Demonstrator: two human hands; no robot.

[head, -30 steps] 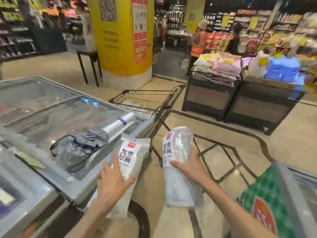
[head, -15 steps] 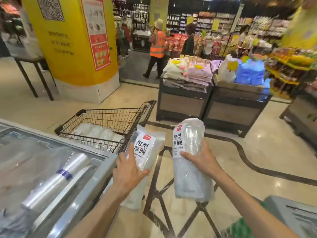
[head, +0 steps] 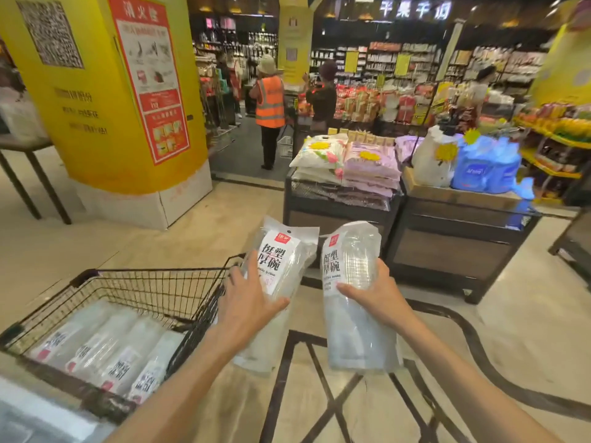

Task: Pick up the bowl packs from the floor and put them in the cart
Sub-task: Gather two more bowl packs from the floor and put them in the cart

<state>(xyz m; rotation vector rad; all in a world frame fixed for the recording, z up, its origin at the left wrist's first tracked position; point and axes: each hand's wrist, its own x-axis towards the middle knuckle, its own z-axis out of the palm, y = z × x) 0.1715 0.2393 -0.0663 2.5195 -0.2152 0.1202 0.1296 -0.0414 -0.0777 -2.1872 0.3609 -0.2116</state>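
I hold two clear plastic bowl packs with white labels upright in front of me. My left hand grips the left bowl pack, just right of the cart's rim. My right hand grips the right bowl pack over the open floor. The black wire cart stands at the lower left. Several more bowl packs lie side by side in its basket.
A yellow pillar rises behind the cart. Dark display stands piled with packaged goods block the way ahead. Two people stand in the aisle beyond. A freezer edge shows at the bottom left.
My view has swung right and closer to the cart, so the freezer has almost left the frame. Both hands have carried the packs forward, the left one up to the cart's rim.
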